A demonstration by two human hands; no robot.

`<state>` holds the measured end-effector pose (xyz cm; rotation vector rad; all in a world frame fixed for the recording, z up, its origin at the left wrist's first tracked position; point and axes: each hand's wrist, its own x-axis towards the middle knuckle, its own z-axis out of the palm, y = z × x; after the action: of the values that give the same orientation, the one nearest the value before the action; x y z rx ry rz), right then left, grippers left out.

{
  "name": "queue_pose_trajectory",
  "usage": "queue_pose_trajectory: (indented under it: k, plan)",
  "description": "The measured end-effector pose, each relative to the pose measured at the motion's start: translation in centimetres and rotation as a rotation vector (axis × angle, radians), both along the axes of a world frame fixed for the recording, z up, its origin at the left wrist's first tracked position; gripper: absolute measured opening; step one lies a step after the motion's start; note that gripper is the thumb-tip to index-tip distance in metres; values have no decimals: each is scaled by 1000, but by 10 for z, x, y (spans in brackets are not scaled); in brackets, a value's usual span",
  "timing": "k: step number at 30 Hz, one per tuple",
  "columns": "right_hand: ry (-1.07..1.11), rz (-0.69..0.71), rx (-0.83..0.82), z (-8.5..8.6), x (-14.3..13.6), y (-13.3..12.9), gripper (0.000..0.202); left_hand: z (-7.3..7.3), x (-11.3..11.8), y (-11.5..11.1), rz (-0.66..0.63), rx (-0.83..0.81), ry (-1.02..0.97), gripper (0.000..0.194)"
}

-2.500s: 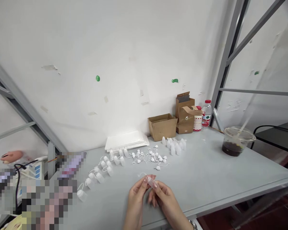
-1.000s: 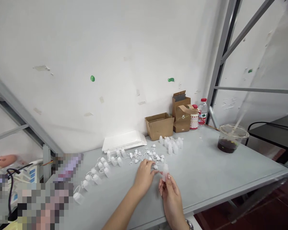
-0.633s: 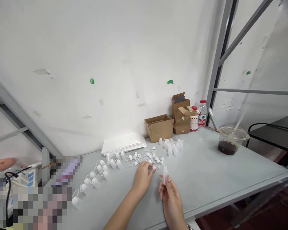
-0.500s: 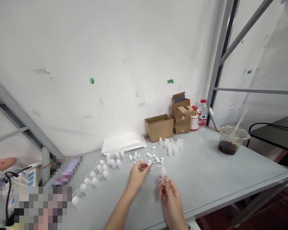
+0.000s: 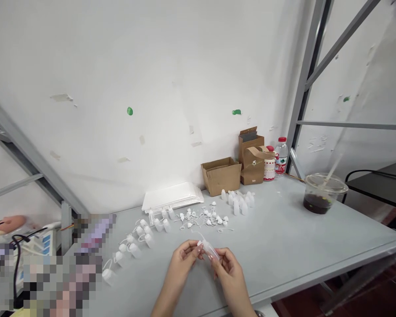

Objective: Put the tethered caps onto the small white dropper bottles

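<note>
The small translucent bottle (image 5: 212,251) is in the air above the near part of the grey table (image 5: 284,246), held tilted between the two hands, its neck end pointing up and toward the left. The right hand (image 5: 228,266) has its fingers closed around the bottle's body, and the left hand (image 5: 184,259) pinches the white cap (image 5: 200,243) at the neck end, from which a thin strap (image 5: 197,234) sticks out. Whether this cap is fully fastened I cannot tell, because the fingertips cover part of it. Just beyond the hands lie many loose caps (image 5: 219,219) with their straps, in a scattered heap. To the left, a slanting group of capped bottles (image 5: 134,251) stands on the table, many with the strap making a loop; this portion looks finished. To the right of the heap stands a close group of uncapped bottles (image 5: 244,208), so I judge that the work is perhaps around the middle, with a good number left. Behind these things are a stack of flat white sheets (image 5: 173,197), an open cardboard box (image 5: 221,178) and a brown paper bag (image 5: 254,165). A lidded plastic bowl (image 5: 317,204) with dark liquid stands well apart, at the right.
</note>
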<state>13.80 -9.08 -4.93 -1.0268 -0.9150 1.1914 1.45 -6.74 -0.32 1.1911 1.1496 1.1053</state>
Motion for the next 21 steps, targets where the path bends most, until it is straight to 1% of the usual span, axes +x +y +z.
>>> queue_pose_trajectory:
  k: [6,10,12,16,21]
  plan:
    - [-77,45,24,-6,0,-1,24,1,-6,-3,65,75,45,27]
    - [-170,66,44,-4,0,-3,19,5,-6,-10,106,-18,52,34]
    - [-227,61,68,-1,0,-4,17,6,-5,-14,140,-54,72,36]
    - [-311,34,129,3,0,-7,16,3,-3,-16,164,-44,109,39]
    - [-391,-18,216,3,-1,-10,13,1,-1,-16,181,-28,134,44]
